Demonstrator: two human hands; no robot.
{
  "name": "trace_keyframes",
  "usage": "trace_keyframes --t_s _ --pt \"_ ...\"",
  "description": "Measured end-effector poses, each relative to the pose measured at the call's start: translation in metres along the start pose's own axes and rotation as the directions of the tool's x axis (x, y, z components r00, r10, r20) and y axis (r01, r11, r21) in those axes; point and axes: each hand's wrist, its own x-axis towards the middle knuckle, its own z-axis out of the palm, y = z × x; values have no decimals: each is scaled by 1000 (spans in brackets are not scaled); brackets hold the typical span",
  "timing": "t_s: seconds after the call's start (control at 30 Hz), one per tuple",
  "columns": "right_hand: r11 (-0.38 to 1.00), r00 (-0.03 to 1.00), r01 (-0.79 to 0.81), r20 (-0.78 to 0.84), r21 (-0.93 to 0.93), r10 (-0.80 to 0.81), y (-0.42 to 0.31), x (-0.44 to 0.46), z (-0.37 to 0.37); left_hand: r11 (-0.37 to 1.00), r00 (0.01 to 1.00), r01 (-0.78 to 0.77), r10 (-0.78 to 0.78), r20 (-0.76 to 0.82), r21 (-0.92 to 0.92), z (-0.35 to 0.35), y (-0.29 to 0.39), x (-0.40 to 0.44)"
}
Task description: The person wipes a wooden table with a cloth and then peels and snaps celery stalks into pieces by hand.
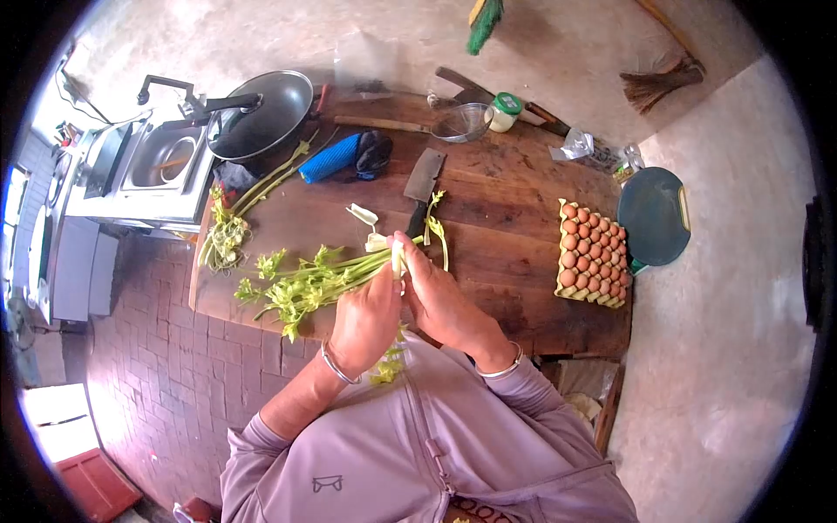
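My left hand [364, 315] and my right hand [446, 303] meet at the table's front edge, closed on a pale celery stalk [398, 259]. Its upper end shows between my fingers, and green leaves [389, 364] hang below my hands against the jacket. A bunch of leafy celery [318, 283] lies on the table to the left of my hands. Just beyond my fingertips are loose pale stalk pieces [364, 214] and a thin leafy sprig [436, 228]. A cleaver [425, 179] lies farther back, its dark handle pointing towards me.
On the wooden table [506, 235] stand a tray of eggs [595, 253], a lidded jar [505, 112] and a strainer [460, 123]. A blue-wrapped bundle [333, 159], a wok [261, 113] and more greens [228, 237] are at the left. A sink [164, 161] adjoins; a round green board [654, 216] leans right.
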Motion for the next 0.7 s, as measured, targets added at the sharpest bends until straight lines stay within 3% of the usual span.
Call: trace_keyframes --t_s 0.1,0.13,0.2,0.37,0.4,0.43,0.47,0.53,0.57,0.67,0.7 --pt "985 998 56 -11 -165 -59 -1 2 6 997 997 73 -72 33 -36 1 -3 -4" --pt "985 998 54 -13 -162 -56 -4 3 5 997 997 73 -72 37 -34 0 -3 -6" --pt "979 996 -3 85 -202 21 -15 7 0 956 981 192 -195 11 -223 0 -4 -7" --pt "974 984 -58 150 -218 93 -20 4 17 872 937 328 -348 11 -364 -15 -7 0" --pt "973 987 -48 136 -225 80 -19 4 19 835 917 380 -395 47 -397 -16 -7 0" --pt "934 997 11 74 -358 17 -16 1 26 713 868 455 -489 86 -534 -7 -18 -4" --pt "935 997 11 73 -354 16 -16 -2 31 714 867 456 -491 85 -531 -6 -23 -3" --pt "920 987 49 159 -389 14 -17 -4 38 482 771 502 -625 120 -718 -8 -29 2" --pt "924 987 39 162 -380 24 -17 -4 37 572 813 492 -572 111 -656 -11 -29 1" --pt "901 974 99 228 -422 0 -21 -5 36 676 840 518 -518 161 -525 0 -55 -4" --pt "896 974 140 221 -421 -48 -18 -7 40 540 754 607 -624 207 -583 -2 -56 -1"
